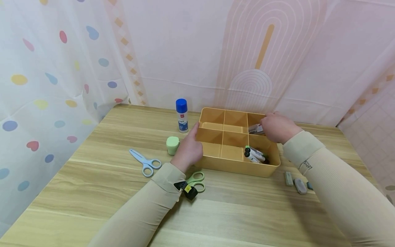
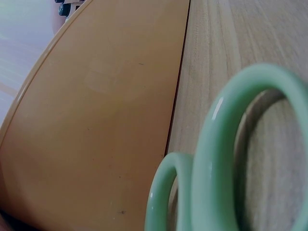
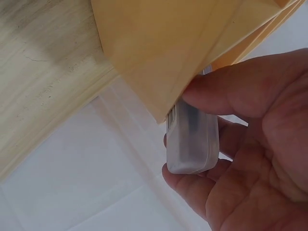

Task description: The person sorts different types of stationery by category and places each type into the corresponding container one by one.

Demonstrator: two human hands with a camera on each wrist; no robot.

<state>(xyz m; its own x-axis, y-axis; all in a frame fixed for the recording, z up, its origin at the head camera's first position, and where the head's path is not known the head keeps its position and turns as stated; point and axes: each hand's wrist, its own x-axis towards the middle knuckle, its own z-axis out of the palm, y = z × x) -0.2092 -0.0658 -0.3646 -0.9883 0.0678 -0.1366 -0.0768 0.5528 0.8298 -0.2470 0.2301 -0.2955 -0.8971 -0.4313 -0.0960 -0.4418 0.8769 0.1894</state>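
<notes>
The right hand [image 1: 277, 127] covers most of the eraser [image 3: 191, 137] it pinches; its label print is too small to read. Under the left hand's [image 1: 188, 149] wrist, the green scissors' [image 1: 195, 181] blades are hidden. The bottle [image 1: 182, 115] label is illegible.

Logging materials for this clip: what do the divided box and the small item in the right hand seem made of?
The divided box looks like matte orange-yellow plastic, with smooth thin moulded walls. The small case pinched by the right hand seems frosted translucent plastic; a dark core shows through.
</notes>
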